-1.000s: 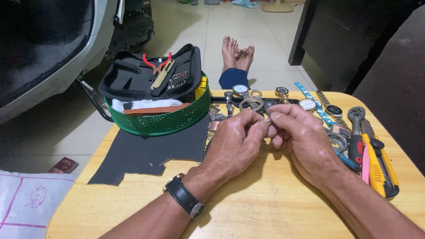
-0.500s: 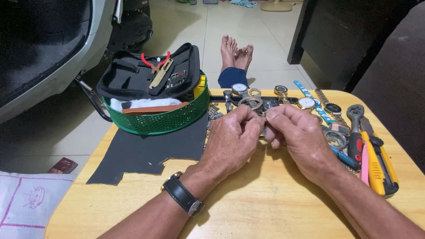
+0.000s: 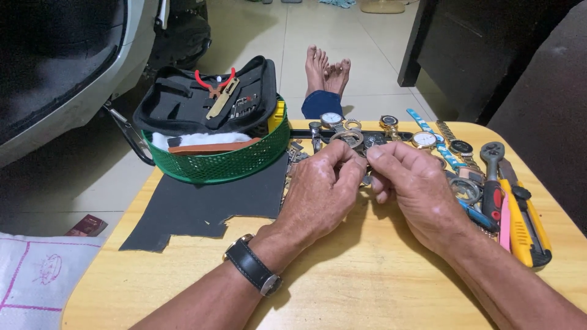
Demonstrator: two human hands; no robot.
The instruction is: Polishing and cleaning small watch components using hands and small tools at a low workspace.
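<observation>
Left hand (image 3: 321,192): centre of the frame, fingers curled, thumb and forefinger pressed together in a pinching grip on a small metal watch part (image 3: 365,179) that is mostly hidden between the two hands. A black-strapped wristwatch (image 3: 254,273) with a metal case sits on the left wrist.

Right hand (image 3: 416,189): just right of centre, fingertips meeting those of the left hand; its grip closes on the same small part, whose exact shape cannot be told.

Table (image 3: 367,287): rounded top of pale yellow wood with visible grain, filling the lower frame.

Sheet (image 3: 211,205): dark grey, matte, rough-looking, irregularly cut, lying flat left of the hands.

Basket (image 3: 220,162): green plastic mesh, round, upper left of centre; it holds white wadding and an open black fabric tool case (image 3: 208,98) with red-handled pliers (image 3: 214,82).

Watches and bezels (image 3: 391,131): round metal cases and rings in a row above the hands.

Hand tools (image 3: 520,208): a ratchet head, a yellow-and-black utility knife and a pink handle, at the right edge.

Bare feet (image 3: 327,67): on the tiled floor beyond the table.

Against the earlier frames, both hands remain joined over the same spot; nothing on the table has shifted.
</observation>
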